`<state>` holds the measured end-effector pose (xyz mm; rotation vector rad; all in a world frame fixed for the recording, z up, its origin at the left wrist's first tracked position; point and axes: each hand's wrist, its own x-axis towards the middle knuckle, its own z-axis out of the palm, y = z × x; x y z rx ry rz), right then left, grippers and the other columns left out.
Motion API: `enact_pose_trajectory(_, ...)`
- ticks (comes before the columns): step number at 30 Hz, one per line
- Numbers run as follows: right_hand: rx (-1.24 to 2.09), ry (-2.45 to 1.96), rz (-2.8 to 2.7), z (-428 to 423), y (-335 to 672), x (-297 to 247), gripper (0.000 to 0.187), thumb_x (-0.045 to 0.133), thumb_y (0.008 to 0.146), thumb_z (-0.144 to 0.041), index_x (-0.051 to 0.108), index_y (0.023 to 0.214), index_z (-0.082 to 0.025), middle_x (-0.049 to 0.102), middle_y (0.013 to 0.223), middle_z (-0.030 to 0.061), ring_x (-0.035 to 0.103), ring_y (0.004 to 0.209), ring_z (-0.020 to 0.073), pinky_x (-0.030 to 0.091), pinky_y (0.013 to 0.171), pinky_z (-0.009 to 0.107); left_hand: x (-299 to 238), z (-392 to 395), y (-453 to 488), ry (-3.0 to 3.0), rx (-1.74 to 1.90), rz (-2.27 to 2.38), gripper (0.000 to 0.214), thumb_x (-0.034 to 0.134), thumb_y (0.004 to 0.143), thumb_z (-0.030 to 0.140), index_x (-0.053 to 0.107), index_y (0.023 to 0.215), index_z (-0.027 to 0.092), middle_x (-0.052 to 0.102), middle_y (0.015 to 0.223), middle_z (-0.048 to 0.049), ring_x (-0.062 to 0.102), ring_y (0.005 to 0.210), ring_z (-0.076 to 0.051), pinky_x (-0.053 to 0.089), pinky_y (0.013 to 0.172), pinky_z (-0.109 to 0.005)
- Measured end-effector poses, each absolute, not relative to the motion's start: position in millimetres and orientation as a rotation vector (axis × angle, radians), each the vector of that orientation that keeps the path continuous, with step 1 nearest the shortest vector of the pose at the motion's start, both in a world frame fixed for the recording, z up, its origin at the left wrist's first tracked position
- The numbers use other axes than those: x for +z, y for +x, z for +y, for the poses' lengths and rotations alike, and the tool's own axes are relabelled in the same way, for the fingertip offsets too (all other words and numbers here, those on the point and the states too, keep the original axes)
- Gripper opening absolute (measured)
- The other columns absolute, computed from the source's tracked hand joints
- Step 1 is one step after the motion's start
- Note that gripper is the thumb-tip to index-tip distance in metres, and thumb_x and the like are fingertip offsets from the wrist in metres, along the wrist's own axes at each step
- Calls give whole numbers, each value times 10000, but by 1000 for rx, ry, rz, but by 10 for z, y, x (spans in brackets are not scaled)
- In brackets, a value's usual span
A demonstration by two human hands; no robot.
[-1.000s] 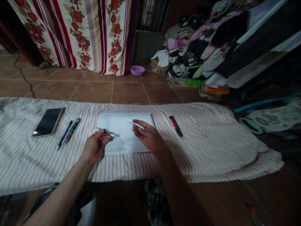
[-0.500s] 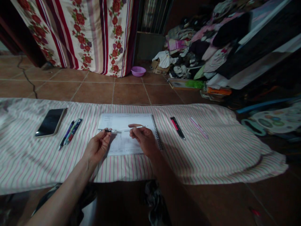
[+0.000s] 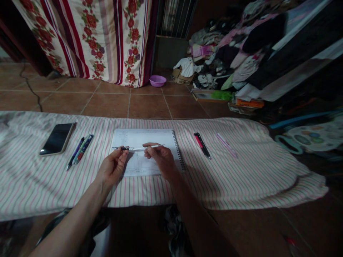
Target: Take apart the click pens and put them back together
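My left hand [image 3: 111, 167] pinches a short dark pen barrel [image 3: 120, 148] over the left part of a spiral notebook [image 3: 150, 137]. My right hand [image 3: 160, 160] pinches a thin white refill [image 3: 148, 147], held level and pointing left, its tip meeting the barrel's end. Both hands hover just above the open white page, which lies on a pink-and-green striped cloth [image 3: 241, 171].
A dark phone [image 3: 56, 138] and a bunch of blue pens [image 3: 79, 150] lie left of the notebook. A red-and-black pen [image 3: 202, 144] and a pink pen [image 3: 226, 144] lie to its right. Beyond are tiled floor, a flowered curtain [image 3: 107, 39], a purple bowl [image 3: 157, 81] and piled clothes [image 3: 230, 46].
My right hand turned the white refill from slanting to level and brought it leftward until its tip reached the barrel in my left hand. My left hand lifted slightly.
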<state>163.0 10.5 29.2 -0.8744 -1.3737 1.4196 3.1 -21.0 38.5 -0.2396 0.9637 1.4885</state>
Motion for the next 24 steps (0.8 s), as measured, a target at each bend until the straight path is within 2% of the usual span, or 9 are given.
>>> enact_pose_trajectory(11, 1413, -907, -1410, 109, 1608, 256, 225, 566, 761, -391, 678, 747, -197, 654, 710, 28, 564, 610, 114, 467, 589, 262, 332, -203, 38, -174, 1513, 950, 222, 377, 866, 10, 551, 742, 69, 632, 662, -68, 639, 562, -88, 557, 546, -129)
enact_pose_trajectory(16, 1390, -945, -1400, 104, 1593, 244, 185, 558, 766, -340, 649, 728, -184, 675, 773, 44, 591, 615, 107, 472, 577, 245, 357, -204, 52, -197, 1512, 964, 213, 380, 866, 13, 566, 783, 74, 633, 660, -59, 640, 561, -91, 559, 526, -136)
enact_pose_trajectory(20, 1383, -1002, -1361, 102, 1575, 232, 173, 593, 733, -322, 584, 847, -192, 672, 643, 6, 623, 579, 125, 487, 557, 249, 362, -207, 57, -200, 1516, 961, 212, 381, 865, 10, 567, 786, 75, 634, 660, -59, 647, 572, -98, 563, 531, -140)
enact_pose_trajectory(24, 1402, -1000, -1325, 100, 1541, 201, 187, 613, 710, -315, 529, 826, -194, 685, 620, 1, 648, 573, 136, 498, 540, 245, 352, -209, 58, -177, 1526, 954, 221, 378, 861, -3, 560, 758, 70, 636, 663, -62, 651, 581, -99, 567, 550, -144)
